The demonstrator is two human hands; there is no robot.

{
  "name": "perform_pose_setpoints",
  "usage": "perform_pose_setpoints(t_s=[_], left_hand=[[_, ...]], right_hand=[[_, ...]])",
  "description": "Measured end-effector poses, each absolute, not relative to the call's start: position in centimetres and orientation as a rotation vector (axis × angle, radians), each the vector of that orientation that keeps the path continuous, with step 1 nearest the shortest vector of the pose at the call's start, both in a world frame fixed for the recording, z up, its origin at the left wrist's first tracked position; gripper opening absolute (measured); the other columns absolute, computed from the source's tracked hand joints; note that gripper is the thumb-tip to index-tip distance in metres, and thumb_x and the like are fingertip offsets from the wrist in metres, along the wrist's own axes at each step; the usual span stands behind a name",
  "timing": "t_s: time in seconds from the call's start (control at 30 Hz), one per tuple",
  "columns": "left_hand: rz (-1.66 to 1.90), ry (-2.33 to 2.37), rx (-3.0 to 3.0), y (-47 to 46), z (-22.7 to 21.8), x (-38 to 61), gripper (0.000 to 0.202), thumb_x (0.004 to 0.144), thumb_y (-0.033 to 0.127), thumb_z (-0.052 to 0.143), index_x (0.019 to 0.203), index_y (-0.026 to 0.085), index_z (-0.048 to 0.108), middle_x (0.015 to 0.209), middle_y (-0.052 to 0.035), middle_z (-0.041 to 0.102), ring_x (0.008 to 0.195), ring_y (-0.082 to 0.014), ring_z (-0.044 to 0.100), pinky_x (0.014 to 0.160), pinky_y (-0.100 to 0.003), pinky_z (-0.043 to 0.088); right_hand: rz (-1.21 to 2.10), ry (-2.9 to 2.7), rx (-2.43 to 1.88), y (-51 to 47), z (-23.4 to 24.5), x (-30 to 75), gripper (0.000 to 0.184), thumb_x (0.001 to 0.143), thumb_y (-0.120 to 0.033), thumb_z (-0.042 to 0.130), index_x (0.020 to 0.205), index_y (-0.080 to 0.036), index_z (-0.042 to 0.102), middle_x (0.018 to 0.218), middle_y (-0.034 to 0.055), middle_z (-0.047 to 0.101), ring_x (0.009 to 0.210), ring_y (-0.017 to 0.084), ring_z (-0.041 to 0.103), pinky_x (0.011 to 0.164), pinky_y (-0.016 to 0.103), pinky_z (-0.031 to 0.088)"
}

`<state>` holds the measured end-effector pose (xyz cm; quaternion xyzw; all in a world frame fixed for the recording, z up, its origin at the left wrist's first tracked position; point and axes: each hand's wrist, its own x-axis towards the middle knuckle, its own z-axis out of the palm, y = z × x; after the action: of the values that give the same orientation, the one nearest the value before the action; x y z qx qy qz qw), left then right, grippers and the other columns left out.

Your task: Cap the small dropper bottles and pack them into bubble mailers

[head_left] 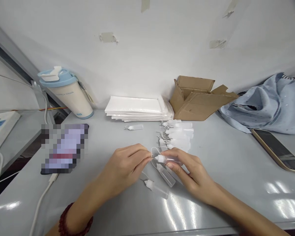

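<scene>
My right hand (190,173) grips a small clear dropper bottle (168,159) with a white tip, held sideways with the tip pointing left. My left hand (126,167) pinches at that tip, fingers pressed together; whatever small part they hold is too tiny to make out. Two more clear bottles (162,182) lie on the grey table (223,170) just below my hands. A row of several similar bottles (178,134) lies behind them, and a single bottle (135,127) rests apart to the left.
A stack of white plastic bags (137,108) and an open cardboard box (199,98) stand against the wall. A lidded cup (68,91) is at back left, a phone (65,147) with cable at left, another phone (277,149) and blue cloth (272,105) at right.
</scene>
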<state>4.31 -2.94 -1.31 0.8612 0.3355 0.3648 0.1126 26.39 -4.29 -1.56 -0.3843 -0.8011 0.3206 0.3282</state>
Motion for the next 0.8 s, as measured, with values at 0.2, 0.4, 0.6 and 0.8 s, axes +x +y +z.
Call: perform_pose_setpoints(t_s=[0.2, 0.4, 0.6, 0.8], left_hand=[[1.135, 0.944, 2.592, -3.2, -1.3, 4.4, 0.010, 0.086, 0.006, 0.056, 0.090, 0.014, 0.061, 0.079, -0.0032, 0.063, 0.067, -0.0113, 0.056, 0.060, -0.023, 0.047], [1.232, 0.877, 2.674, -3.3, -2.0, 4.8, 0.013, 0.084, 0.001, 0.056, 0.088, 0.013, 0.060, 0.078, -0.0059, 0.065, 0.069, -0.0137, 0.059, 0.059, -0.025, 0.050], [1.230, 0.865, 2.654, -3.5, -2.6, 5.0, 0.016, 0.084, -0.001, 0.054, 0.090, 0.013, 0.059, 0.080, -0.0072, 0.065, 0.069, -0.0143, 0.059, 0.059, -0.026, 0.051], [1.235, 0.869, 2.634, -3.2, -2.1, 5.0, 0.018, 0.082, -0.001, 0.057, 0.092, 0.014, 0.059, 0.081, -0.0061, 0.064, 0.075, -0.0157, 0.057, 0.064, -0.029, 0.051]], right_hand=[[0.797, -2.127, -0.969, -4.1, -1.2, 26.7, 0.023, 0.094, -0.019, 0.043, 0.115, -0.018, 0.055, 0.088, 0.0050, 0.063, 0.074, 0.015, 0.058, 0.064, 0.029, 0.047], [0.812, -2.161, -0.951, -4.0, -0.9, 26.7, 0.023, 0.094, -0.017, 0.043, 0.112, -0.016, 0.057, 0.088, 0.0056, 0.064, 0.069, 0.013, 0.057, 0.058, 0.025, 0.046], [0.798, -2.161, -0.921, -4.0, -1.1, 26.5, 0.023, 0.093, -0.014, 0.043, 0.111, -0.016, 0.057, 0.083, 0.0044, 0.062, 0.065, 0.012, 0.054, 0.054, 0.025, 0.044], [0.726, -2.168, -0.886, -3.8, -1.4, 26.5, 0.025, 0.093, -0.014, 0.043, 0.114, -0.016, 0.054, 0.083, 0.0056, 0.060, 0.068, 0.014, 0.054, 0.056, 0.027, 0.046]])
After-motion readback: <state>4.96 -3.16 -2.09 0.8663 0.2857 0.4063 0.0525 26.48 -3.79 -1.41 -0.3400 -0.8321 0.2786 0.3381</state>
